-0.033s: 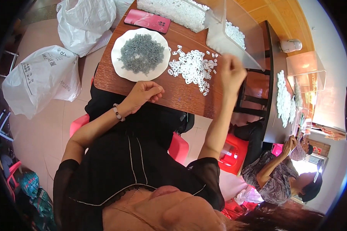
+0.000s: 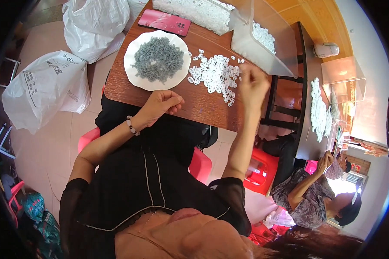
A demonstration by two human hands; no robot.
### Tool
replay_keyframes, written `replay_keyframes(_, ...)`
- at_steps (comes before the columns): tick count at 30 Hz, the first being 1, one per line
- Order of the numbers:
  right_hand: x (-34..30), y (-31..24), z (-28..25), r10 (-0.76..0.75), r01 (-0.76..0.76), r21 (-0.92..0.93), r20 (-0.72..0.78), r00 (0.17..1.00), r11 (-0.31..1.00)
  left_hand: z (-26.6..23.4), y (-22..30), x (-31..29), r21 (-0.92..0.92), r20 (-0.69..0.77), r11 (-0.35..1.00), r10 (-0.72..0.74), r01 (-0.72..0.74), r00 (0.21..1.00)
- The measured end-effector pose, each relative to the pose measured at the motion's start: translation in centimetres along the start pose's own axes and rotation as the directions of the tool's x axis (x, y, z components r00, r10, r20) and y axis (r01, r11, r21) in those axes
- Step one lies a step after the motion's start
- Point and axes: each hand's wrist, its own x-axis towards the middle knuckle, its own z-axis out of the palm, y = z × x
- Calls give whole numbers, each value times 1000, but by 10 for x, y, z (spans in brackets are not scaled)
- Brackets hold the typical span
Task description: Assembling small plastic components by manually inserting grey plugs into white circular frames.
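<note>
My left hand rests at the table's near edge, below a white scalloped plate heaped with small grey rod-like pieces. Its thumb and fingers are pressed together; whatever is between them is too small to make out. Raised at the right side of the table, my right hand is smeared by motion, fingers curled, so its grip cannot be told. Just left of it lies a loose pile of small white oval pieces with holes.
A pink phone lies behind the plate. Clear bins of white pieces line the table's far side. White sacks stand on the floor at left. To the right, a person sits at a dark table.
My right hand has shifted slightly left and down, away from the clear bin and closer to the white pile. My left hand has stayed in place.
</note>
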Motion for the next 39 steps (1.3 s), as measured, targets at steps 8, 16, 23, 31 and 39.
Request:
replay_keyframes(8,-89,-16,30,174,-139,-167,220,960,976,2,2,0,65,-2,998,1,-1,1000)
replay_keyframes(16,-90,-17,37,208,-170,-186,211,955,968,6,2,-3,68,-21,998,14,-13,1000)
replay_keyframes(23,-79,-22,47,55,-33,-162,134,989,986,6,3,-6,71,3,997,33,-33,999)
replay_keyframes(31,-61,-47,57,-99,77,117,195,976,990,12,11,-20,189,52,978,74,-83,996)
replay_keyframes(39,-50,-69,115,-297,318,-52,242,924,947,7,22,-30,249,40,945,206,-210,978)
